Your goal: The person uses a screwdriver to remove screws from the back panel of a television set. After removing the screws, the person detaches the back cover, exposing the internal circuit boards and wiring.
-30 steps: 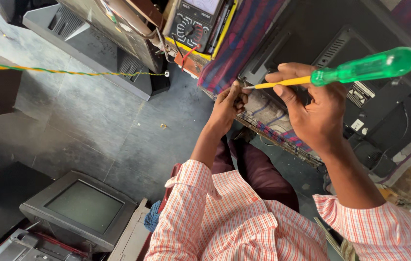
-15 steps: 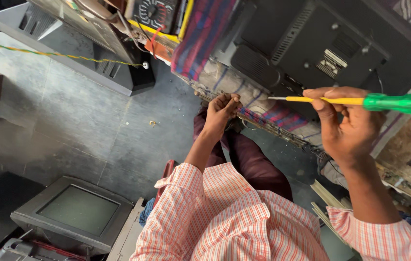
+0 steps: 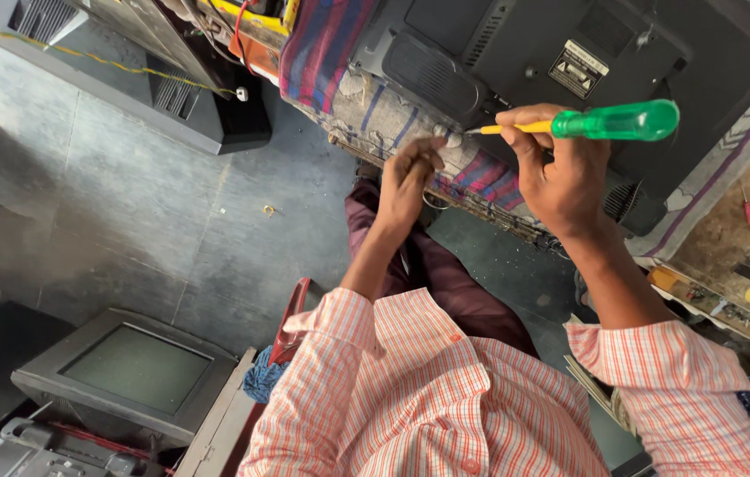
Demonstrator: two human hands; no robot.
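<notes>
While the right hand (image 3: 560, 181) grips a screwdriver (image 3: 600, 124) with translucent green handle at upper right, its yellow shaft meets the matte black plastic television back (image 3: 516, 53). Curled left hand (image 3: 410, 177) pinches something small, hidden, at the striped cloth (image 3: 481, 172) edge.

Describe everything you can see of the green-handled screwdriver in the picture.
The screwdriver has a translucent green plastic-looking handle and a shaft sleeved in yellow, ending in a thin bare metal tip. It lies nearly level in the picture, tip pointing left towards the lower edge of the black television back. The right hand holds it by the yellow shaft, the green handle sticking out free.
</notes>
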